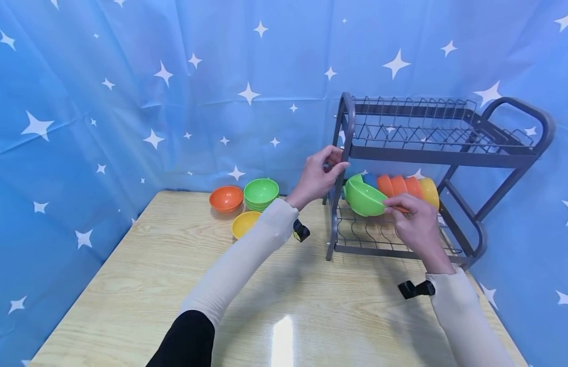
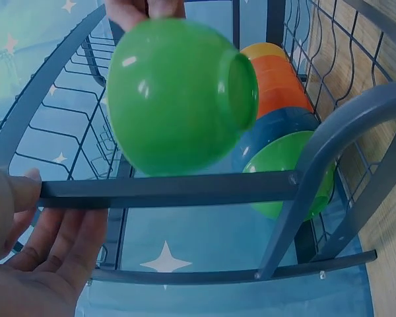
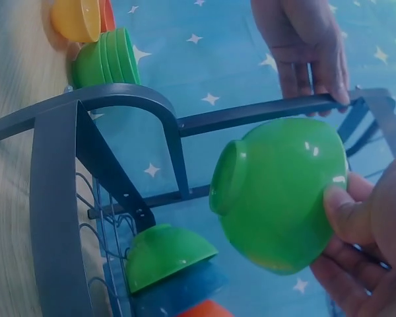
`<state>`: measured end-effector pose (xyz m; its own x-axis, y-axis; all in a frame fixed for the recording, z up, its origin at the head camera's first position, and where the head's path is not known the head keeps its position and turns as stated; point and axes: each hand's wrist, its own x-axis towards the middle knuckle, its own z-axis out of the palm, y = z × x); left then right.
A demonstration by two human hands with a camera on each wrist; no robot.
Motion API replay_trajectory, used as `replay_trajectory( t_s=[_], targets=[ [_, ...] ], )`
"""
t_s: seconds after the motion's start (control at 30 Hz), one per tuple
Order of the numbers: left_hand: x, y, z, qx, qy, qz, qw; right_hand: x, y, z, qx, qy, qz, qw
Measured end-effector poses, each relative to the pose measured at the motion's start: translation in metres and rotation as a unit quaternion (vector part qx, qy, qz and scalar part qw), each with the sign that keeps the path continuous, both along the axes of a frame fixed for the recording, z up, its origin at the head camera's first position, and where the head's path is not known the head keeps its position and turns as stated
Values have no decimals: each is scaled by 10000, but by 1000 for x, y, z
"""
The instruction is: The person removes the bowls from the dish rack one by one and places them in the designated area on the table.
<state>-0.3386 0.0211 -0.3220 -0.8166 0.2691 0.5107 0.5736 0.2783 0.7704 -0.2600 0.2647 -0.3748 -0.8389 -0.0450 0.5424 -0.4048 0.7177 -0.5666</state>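
Note:
A green bowl [image 1: 364,200] is pinched at its rim between the thumb and fingers of my right hand [image 1: 418,224], at the left end of the dark dish rack's [image 1: 434,157] lower level. In the right wrist view this bowl [image 3: 284,198] is tilted, its foot facing left. My left hand [image 1: 317,176] grips the rack's left upright, thumb on one side and fingers on the other. Behind the held bowl, another green bowl [image 2: 287,162] stands on edge in a row with a blue bowl [image 2: 267,135], several orange bowls [image 1: 398,186] and a yellow bowl [image 1: 430,192].
Left of the rack, a stack of green bowls [image 1: 261,192], an orange bowl [image 1: 226,199] and a yellow bowl [image 1: 244,224] stand on the wooden table [image 1: 142,265]. The rack's upper wire basket [image 1: 412,125] overhangs the lower row. A starry blue curtain [image 1: 210,61] hangs behind.

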Motion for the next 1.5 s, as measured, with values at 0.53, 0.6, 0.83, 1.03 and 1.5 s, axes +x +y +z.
replay_trajectory(
  t_s=[0.53,0.6,0.83,1.03,1.5],
  targets=[
    [24,-42,-10,-745,180,31,9971,18,-4,7,318,1210,745,9893],
    [30,-47,-11,-903,437,-26,9950,21,-5,10,373,1258,849,9877],
    [53,-60,-16,-1445,1222,-417,9810,31,-12,20,552,1376,1228,9813],
    [72,-66,-19,-1823,1994,-901,9586,38,-20,23,645,1404,1611,9748],
    [99,-73,-25,-2538,2688,-1521,9166,40,-39,13,705,1397,2571,9536]
  ],
)
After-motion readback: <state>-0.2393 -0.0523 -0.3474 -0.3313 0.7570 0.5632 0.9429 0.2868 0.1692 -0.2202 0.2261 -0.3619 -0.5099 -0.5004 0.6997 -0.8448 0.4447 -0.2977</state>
